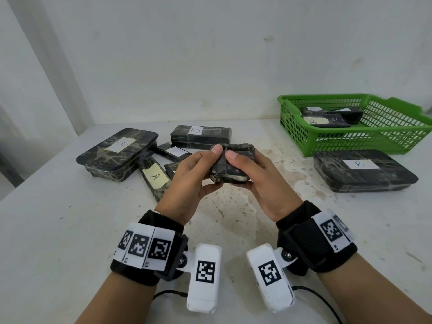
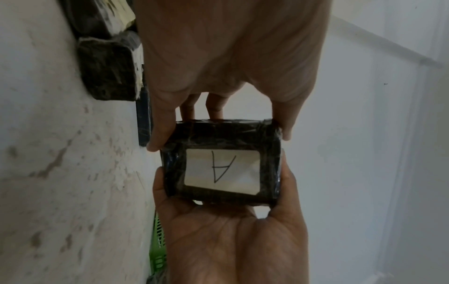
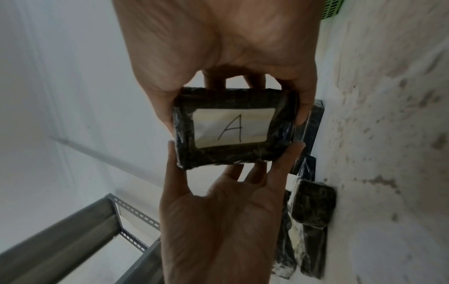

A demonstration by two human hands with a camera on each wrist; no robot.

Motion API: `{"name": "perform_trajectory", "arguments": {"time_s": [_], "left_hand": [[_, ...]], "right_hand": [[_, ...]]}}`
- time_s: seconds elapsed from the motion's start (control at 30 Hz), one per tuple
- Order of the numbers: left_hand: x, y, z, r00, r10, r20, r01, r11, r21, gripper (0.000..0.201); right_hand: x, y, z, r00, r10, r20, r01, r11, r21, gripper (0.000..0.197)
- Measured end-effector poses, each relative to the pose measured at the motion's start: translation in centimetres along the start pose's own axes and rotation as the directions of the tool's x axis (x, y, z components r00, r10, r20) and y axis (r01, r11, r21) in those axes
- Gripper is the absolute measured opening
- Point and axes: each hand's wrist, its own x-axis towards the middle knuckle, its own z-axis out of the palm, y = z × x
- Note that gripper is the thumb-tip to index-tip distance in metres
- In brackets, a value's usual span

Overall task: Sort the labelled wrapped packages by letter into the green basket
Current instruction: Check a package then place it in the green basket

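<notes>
Both hands hold one small dark wrapped package (image 1: 230, 166) above the middle of the table. My left hand (image 1: 201, 167) grips its left end, thumb on top. My right hand (image 1: 257, 174) grips its right end the same way. Its white label, facing away from the head camera, reads A in the left wrist view (image 2: 222, 169) and in the right wrist view (image 3: 233, 128). The green basket (image 1: 322, 97) stands at the back right and holds two dark packages, the nearer one (image 1: 325, 120) marked B.
On the table lie a large B package (image 1: 117, 153), a B box (image 1: 201, 134), a long A package (image 1: 155, 178) and a flat B package (image 1: 362, 170) in front of the basket. A smaller package (image 1: 174, 152) sits among them. A white wall stands behind.
</notes>
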Motion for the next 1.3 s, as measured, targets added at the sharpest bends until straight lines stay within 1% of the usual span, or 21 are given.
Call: {"name": "perform_trajectory", "arguments": {"time_s": [0.07, 0.13, 0.23, 0.3, 0.33, 0.37, 0.47, 0.5, 0.57, 0.6, 0.63, 0.7, 0.77, 0.8, 0.87, 0.93, 1.0, 1.07, 1.13, 1.23, 1.3], "left_hand": [[-0.1, 0.0, 0.1, 1.000, -0.004, 0.030, 0.005, 1.000, -0.005, 0.071], [0.0, -0.2, 0.1, 1.000, -0.010, 0.021, 0.011, 1.000, -0.018, 0.077], [0.4, -0.4, -0.1, 1.000, -0.028, -0.012, 0.027, 0.999, -0.022, 0.069], [0.5, -0.5, -0.2, 0.999, -0.035, -0.010, 0.035, 0.999, -0.012, 0.062], [0.4, -0.5, -0.1, 0.999, -0.037, -0.004, 0.037, 0.999, -0.008, 0.060], [0.3, -0.5, -0.1, 0.999, -0.038, 0.010, 0.038, 0.999, -0.003, 0.062], [0.2, -0.7, 0.1, 0.996, -0.060, 0.059, 0.059, 0.998, 0.011, 0.083], [0.2, -0.7, 0.1, 0.996, -0.063, 0.064, 0.062, 0.998, 0.018, 0.082], [0.2, -0.9, 0.1, 0.996, -0.063, 0.067, 0.062, 0.998, 0.029, 0.066], [0.3, -1.0, 0.2, 0.996, -0.064, 0.060, 0.062, 0.998, 0.030, 0.057], [0.4, -1.1, 0.2, 0.997, -0.063, 0.051, 0.061, 0.998, 0.027, 0.052], [0.5, -1.1, 0.1, 0.998, -0.061, 0.033, 0.061, 0.998, 0.012, 0.057], [0.6, -0.8, -0.1, 0.999, -0.050, 0.021, 0.051, 0.998, -0.034, 0.058], [0.6, -0.5, -0.2, 0.998, -0.052, 0.020, 0.053, 0.996, -0.072, 0.057], [0.7, -0.1, -0.6, 0.997, -0.073, 0.004, 0.073, 0.982, -0.176, 0.063], [0.7, 0.2, -0.8, 0.996, -0.095, -0.005, 0.090, 0.957, -0.277, 0.070], [0.7, 0.3, -1.0, 0.992, -0.122, 0.014, 0.120, 0.932, -0.341, 0.071], [0.7, 0.4, -1.1, 0.988, -0.147, 0.044, 0.153, 0.919, -0.362, 0.074], [0.6, 0.4, -1.2, 0.984, -0.157, 0.080, 0.175, 0.922, -0.347, 0.081], [0.5, 0.5, -1.1, 0.980, -0.157, 0.122, 0.187, 0.934, -0.303, 0.073], [0.5, 0.7, -0.8, 0.982, -0.144, 0.122, 0.173, 0.944, -0.280, 0.067]], "right_hand": [[0.1, 0.1, -0.1, 1.000, -0.001, -0.009, 0.001, 1.000, -0.010, 0.033], [0.1, 0.2, -0.2, 1.000, 0.006, -0.011, -0.006, 1.000, -0.029, 0.033], [0.1, 0.3, -0.1, 1.000, 0.020, -0.012, -0.020, 0.999, -0.045, 0.044], [0.1, 0.2, 0.0, 0.999, 0.035, -0.018, -0.036, 0.999, -0.034, 0.057], [0.1, 0.2, 0.0, 0.999, 0.042, -0.030, -0.043, 0.999, -0.026, 0.059], [0.2, 0.2, -0.1, 0.998, 0.045, -0.047, -0.047, 0.999, -0.022, 0.057], [0.5, 0.2, -0.5, 0.992, 0.073, -0.105, -0.077, 0.996, -0.040, 0.049], [0.5, 0.2, -0.7, 0.990, 0.086, -0.109, -0.092, 0.994, -0.050, 0.047], [0.6, 0.2, -1.0, 0.991, 0.107, -0.084, -0.112, 0.992, -0.053, 0.044], [0.6, 0.1, -1.1, 0.992, 0.111, -0.066, -0.115, 0.992, -0.051, 0.045], [0.6, 0.0, -1.1, 0.993, 0.107, -0.052, -0.110, 0.992, -0.055, 0.047], [0.5, 0.0, -1.0, 0.996, 0.066, -0.065, -0.071, 0.994, -0.078, 0.055], [0.7, 0.3, -0.9, 0.993, 0.000, -0.118, -0.013, 0.994, -0.108, 0.063], [0.9, 0.6, -0.9, 0.988, -0.020, -0.151, 0.005, 0.995, -0.102, 0.065], [1.0, 1.1, -1.1, 0.978, -0.041, -0.204, 0.030, 0.998, -0.059, 0.056], [1.2, 1.5, -1.4, 0.980, -0.038, -0.198, 0.039, 0.999, -0.001, 0.045], [1.4, 1.8, -1.7, 0.984, -0.030, -0.178, 0.039, 0.998, 0.050, 0.045], [1.5, 2.0, -1.8, 0.982, -0.011, -0.188, 0.026, 0.996, 0.080, 0.051], [1.6, 2.0, -1.9, 0.976, -0.001, -0.219, 0.023, 0.995, 0.096, 0.047], [1.8, 1.7, -2.1, 0.967, 0.027, -0.254, 0.009, 0.990, 0.140, 0.049], [1.8, 1.3, -2.2, 0.962, 0.047, -0.269, -0.007, 0.989, 0.146, 0.050]]}}
